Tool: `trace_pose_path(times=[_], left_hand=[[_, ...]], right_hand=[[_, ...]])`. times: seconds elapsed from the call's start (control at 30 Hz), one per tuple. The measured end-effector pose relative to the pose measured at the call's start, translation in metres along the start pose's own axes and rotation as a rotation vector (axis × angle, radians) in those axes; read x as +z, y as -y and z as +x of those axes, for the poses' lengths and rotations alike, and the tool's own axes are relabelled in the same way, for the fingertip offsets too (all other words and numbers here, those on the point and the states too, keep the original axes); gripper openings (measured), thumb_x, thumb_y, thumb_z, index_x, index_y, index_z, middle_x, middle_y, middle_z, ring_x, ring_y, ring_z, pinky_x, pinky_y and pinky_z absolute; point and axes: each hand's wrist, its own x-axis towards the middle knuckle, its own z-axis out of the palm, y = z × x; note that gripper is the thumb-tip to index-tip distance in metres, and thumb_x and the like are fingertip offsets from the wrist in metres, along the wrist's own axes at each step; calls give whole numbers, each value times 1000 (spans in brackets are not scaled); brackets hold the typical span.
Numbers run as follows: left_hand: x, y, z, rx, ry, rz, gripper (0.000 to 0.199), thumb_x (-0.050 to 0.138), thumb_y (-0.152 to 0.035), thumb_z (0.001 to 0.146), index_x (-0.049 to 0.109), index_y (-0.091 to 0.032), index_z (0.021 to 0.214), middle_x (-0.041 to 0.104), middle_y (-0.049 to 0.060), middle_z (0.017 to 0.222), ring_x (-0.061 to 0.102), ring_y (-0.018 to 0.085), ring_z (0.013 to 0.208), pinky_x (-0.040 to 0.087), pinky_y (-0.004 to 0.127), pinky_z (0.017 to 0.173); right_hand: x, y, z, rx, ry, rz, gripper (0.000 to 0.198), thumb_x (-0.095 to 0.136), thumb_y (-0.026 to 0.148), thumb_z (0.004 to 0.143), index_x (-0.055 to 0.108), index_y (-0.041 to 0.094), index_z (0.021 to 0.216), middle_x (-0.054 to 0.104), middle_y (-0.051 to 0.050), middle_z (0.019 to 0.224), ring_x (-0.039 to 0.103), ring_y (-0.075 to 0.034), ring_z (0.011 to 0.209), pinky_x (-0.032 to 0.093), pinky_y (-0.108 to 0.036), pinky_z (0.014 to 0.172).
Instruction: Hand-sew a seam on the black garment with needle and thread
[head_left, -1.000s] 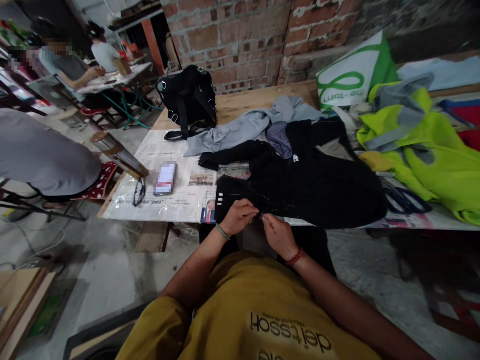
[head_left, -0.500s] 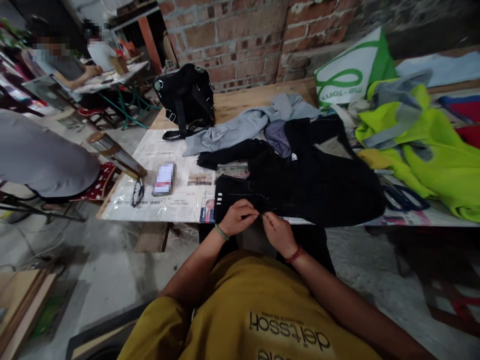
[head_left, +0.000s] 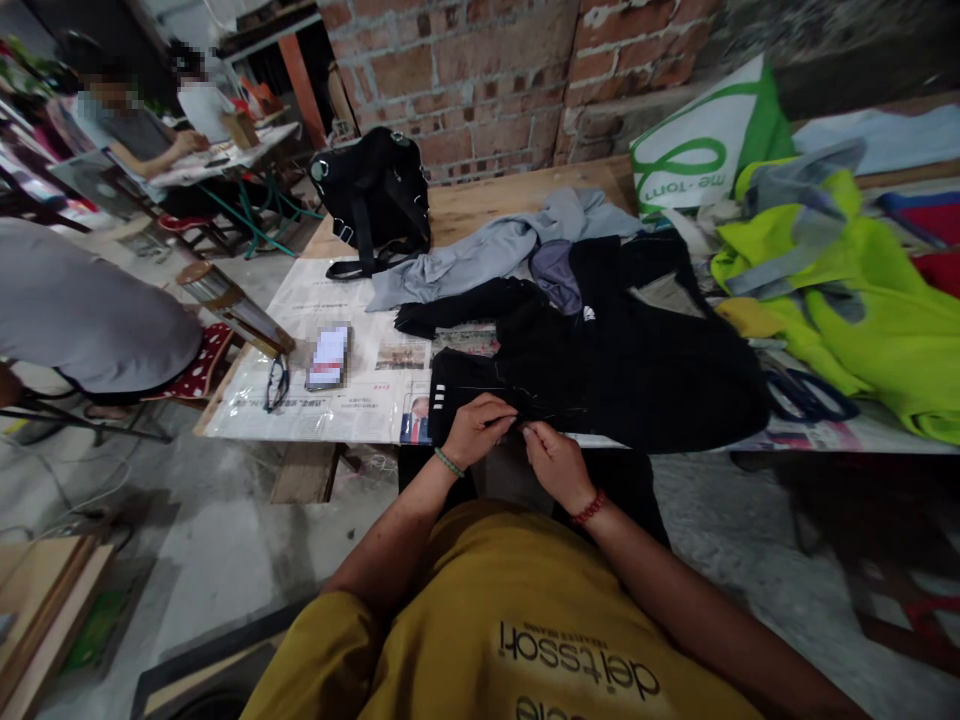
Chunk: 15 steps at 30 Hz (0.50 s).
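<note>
Left hand: the left hand (head_left: 476, 430) has thumb and fingers pinched together on the near edge of the black garment, probably to keep that bit of cloth steady.
Right hand: the right hand (head_left: 555, 465) is pinched at the same edge, just beside the left fingertips; whether it also grips something fine is too small to tell.
Black garment: the black garment (head_left: 660, 370) lies beyond both hands and out to the right, its near edge at the table's edge, seemingly so both hands reach it while the table bears the weight.
Grey cloth: the grey cloth (head_left: 487, 255) lies beyond the garment, perhaps pushed back for room.
Phone and glasses: the phone (head_left: 330, 357) and glasses (head_left: 277, 385) sit left of the left hand, away from the sewn cloth.
Newspaper: the newspaper (head_left: 352, 415) spreads under them, likely protecting the table (head_left: 472, 205).
</note>
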Motion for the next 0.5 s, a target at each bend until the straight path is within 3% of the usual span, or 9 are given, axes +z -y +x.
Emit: trace_pose_path(times=[0.5], left_hand=[[0,1,-2,21,13,1,13,56,-20,82,68,-16,85,65,4,78,61,11,74,52,23,68]], right_hand=[[0,3,1,-17,13,-30,28,35,32,88,55,21,72,56,0,54,53,-14,53,34,-23,51]])
